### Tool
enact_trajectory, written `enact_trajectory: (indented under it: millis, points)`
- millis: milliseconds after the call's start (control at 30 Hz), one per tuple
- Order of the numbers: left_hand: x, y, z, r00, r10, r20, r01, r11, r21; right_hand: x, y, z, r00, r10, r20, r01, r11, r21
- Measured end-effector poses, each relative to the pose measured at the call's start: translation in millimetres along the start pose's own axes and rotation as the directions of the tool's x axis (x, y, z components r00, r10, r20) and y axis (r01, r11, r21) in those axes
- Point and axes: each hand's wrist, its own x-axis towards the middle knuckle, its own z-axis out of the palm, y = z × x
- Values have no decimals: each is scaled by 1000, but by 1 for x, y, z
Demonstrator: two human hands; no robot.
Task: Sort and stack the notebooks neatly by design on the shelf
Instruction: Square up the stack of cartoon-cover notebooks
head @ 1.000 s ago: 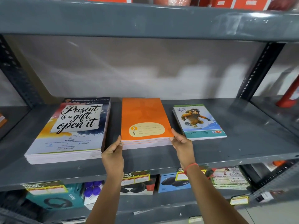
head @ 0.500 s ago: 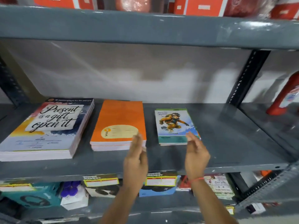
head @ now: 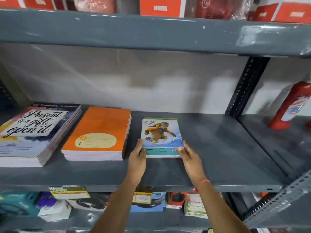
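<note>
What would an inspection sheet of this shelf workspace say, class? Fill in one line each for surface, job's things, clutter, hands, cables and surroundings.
Surface: grey metal shelf, scuffed, bare on its right part.
Job's things: three piles side by side, apart: quote-cover notebooks at left, orange notebooks in the middle, cartoon-cover notebooks at right.
Clutter: nothing seen on this shelf.
Hands: left hand and right hand press the near corners of the cartoon-cover pile.
Cables: nothing seen.
Surroundings: red boxes on the shelf above; packaged goods below; red canister in the next bay.
</note>
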Motion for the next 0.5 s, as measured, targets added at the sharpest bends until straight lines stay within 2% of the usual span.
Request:
enact_trajectory:
  millis: [100, 200, 300, 500]
  points:
    - [1, -1, -4, 999, -22, 25, 23, 999, -45, -4, 1, -8, 994, -21, 106, 12, 996, 83]
    - [-4, -3, -18, 993, -23, 119, 31, 998, -59, -6, 6, -16, 982, -35, 187, -6, 976, 216]
    - [-8, -8, -32, 981, -27, 190, 38, 998, -57, -6, 9, -19, 986, -4, 166, -42, 961, 274]
    - [-6, -12, -33, 991, 0, 135, -6, 999, 41, -6, 10, -13, 995, 1, 101, -22, 978, 209]
